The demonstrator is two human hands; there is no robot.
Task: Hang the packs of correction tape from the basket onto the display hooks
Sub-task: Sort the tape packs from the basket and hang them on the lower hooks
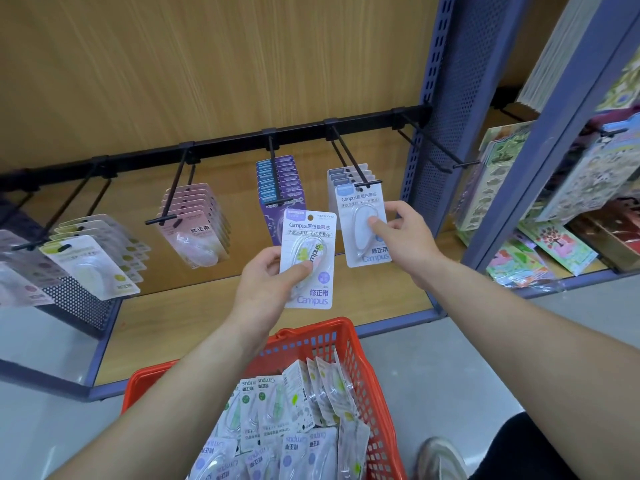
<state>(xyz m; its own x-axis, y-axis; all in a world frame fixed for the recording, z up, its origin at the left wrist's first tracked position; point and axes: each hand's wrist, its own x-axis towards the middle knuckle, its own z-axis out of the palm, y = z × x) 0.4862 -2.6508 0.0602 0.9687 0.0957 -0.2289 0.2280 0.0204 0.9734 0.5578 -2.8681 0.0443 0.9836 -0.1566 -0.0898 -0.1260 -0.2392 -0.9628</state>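
Note:
My left hand (266, 282) grips a white Campus correction tape pack (309, 233) upright in front of the display. My right hand (403, 237) pinches another pale pack (360, 206) whose top hole sits at the tip of a black hook (349, 157), in front of several similar packs hanging there. The red basket (367, 362) below holds several more packs (298, 403). The black rail (225, 147) carries further hooks with purple packs (287, 174), pink packs (194, 216) and yellow-green packs (97, 258).
An empty hook (433, 143) juts out at the rail's right end beside the blue perforated upright (446, 133). Sticker sheets (554, 188) fill the shelf to the right. A wooden shelf floor lies under the hooks. My shoe (440, 459) is beside the basket.

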